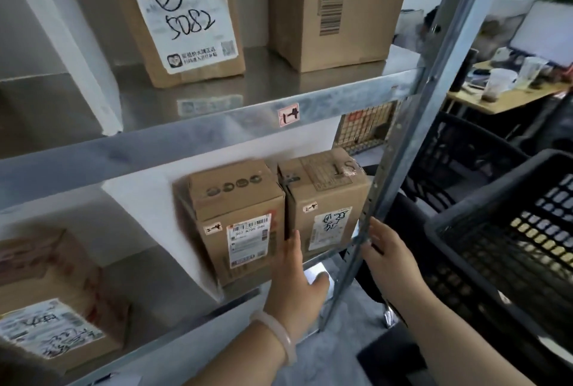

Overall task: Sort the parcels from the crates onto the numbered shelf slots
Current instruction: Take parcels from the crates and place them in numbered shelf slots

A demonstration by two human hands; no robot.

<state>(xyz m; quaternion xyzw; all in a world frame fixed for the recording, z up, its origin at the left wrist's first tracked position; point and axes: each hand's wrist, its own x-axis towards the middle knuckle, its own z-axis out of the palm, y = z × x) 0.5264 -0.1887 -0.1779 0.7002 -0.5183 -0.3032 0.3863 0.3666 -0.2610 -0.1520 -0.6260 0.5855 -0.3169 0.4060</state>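
At 6 o'clock, left parcel (pixel 238 224) touched by flat left hand (pixel 294 277); at 4 o'clock, right hand (pixel 384 249) laid flat on shelf upright (pixel 400 144).

Parcel sorting room inside office: metal shelving (pixel 217 134), labelled boxes (pixel 242 224), desk (pixel 508 100), monitor (pixel 545 32).

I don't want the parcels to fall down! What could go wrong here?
1. The left grip presses flat fingers on the barcode box, which stands close to the shelf's front edge; a slip might tip it off.
2. That box sits tight against the neighbour box, so a hard shove might push the neighbour crooked.
3. The right grip is on the metal post, where fingers might get scraped or pinched.
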